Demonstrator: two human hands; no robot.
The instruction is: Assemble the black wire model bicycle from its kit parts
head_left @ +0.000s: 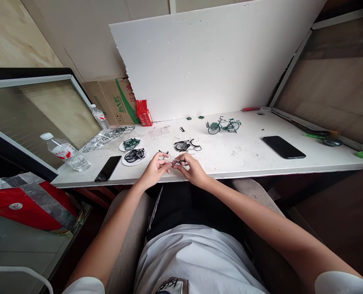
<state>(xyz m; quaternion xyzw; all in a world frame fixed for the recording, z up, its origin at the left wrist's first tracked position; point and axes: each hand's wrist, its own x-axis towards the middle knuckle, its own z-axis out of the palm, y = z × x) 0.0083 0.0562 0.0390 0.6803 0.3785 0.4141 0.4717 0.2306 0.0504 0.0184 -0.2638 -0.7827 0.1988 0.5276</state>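
Note:
My left hand [156, 167] and my right hand [192, 168] meet over the front edge of the white table, fingertips almost touching. Both are closed in a pinch around small dark parts, too small for me to name. Just beyond them lies a partly built black model bicycle [186, 145]. To the left, a white paper plate [134, 164] bears black bicycle parts [135, 155], and a second plate behind it carries green parts [131, 143]. A green model bicycle [224, 125] stands upright further back on the right.
Phones lie at the left [108, 168] and right [284, 147]. Two plastic bottles, one nearer [65, 152], stand left beside clear bags [103, 139]. A cardboard box [115, 102], a small red box [144, 113] and a white foam board [212, 61] line the back.

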